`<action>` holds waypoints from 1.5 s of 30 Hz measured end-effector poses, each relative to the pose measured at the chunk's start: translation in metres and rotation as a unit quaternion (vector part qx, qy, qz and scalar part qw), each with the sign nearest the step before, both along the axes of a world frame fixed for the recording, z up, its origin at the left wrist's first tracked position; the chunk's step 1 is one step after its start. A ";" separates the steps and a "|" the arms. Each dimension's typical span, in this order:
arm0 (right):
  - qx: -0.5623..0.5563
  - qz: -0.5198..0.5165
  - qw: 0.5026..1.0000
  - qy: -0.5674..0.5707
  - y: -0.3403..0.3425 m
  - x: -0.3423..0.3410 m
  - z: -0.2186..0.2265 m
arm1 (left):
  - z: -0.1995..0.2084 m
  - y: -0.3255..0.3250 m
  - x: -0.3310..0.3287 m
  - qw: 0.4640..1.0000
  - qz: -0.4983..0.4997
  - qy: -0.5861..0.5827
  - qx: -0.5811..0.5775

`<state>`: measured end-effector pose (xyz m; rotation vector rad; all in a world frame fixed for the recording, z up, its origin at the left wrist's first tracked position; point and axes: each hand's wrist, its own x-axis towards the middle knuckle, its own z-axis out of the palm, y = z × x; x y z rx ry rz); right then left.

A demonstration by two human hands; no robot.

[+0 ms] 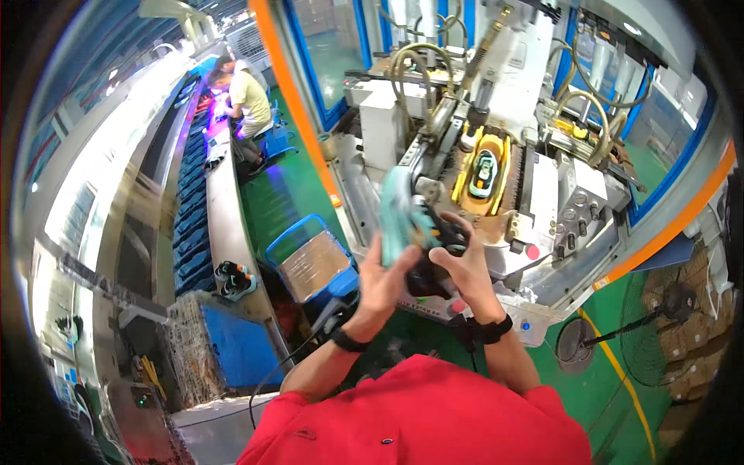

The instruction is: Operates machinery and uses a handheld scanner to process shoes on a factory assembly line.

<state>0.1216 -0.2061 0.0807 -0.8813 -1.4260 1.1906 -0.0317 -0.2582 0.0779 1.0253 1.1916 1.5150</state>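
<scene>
My left hand [381, 283] is closed around a teal and black shoe [397, 213], which is smeared by motion and held upright in front of the machine. My right hand [471, 271] grips a dark part at the shoe's right side; I cannot tell whether it belongs to the same shoe or to a second one. Beyond my hands, another shoe [484, 172], teal, black and orange, sits in the machine's bed between yellow side pieces. Both wrists wear black bands.
A press machine [542, 205] with hoses and an orange-blue frame stands ahead. On the left runs a conveyor [232, 209] with a shoe [235, 280] on its edge, beside a blue cart [314, 263]. A floor fan [670, 310] is at right. A seated person [249, 101] works farther off.
</scene>
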 end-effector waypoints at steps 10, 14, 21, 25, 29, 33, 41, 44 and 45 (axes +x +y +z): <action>-0.091 -0.327 0.936 0.090 0.055 0.182 -0.034 | -0.083 0.266 0.100 0.965 -0.145 0.194 -0.101; -0.064 -0.420 0.905 0.026 0.047 0.214 -0.022 | -0.140 0.365 0.139 0.923 0.009 0.383 0.000; -0.052 -0.500 0.859 -0.097 0.081 0.252 -0.029 | -0.185 0.436 0.174 0.901 -0.026 0.405 -0.152; -0.036 -0.422 0.889 -0.174 0.181 0.254 -0.001 | -0.192 0.418 0.121 0.975 -0.083 0.029 -0.204; -0.086 -0.320 0.869 -0.368 0.288 0.245 0.007 | -0.107 0.310 0.082 0.911 -0.232 -0.236 -0.246; -0.179 -0.179 0.870 -0.423 0.374 0.160 -0.021 | -0.052 0.213 0.004 0.915 -0.205 -0.195 -0.289; -0.053 -0.302 0.771 -0.558 0.431 0.067 -0.168 | -0.026 0.077 -0.116 0.968 0.030 -0.162 -0.189; -0.059 -0.329 0.766 -0.549 0.425 0.056 -0.170 | -0.040 0.036 -0.138 0.960 0.123 -0.180 -0.179; -0.084 -0.303 0.776 -0.546 0.424 0.057 -0.165 | -0.047 0.026 -0.140 0.957 0.150 -0.179 -0.172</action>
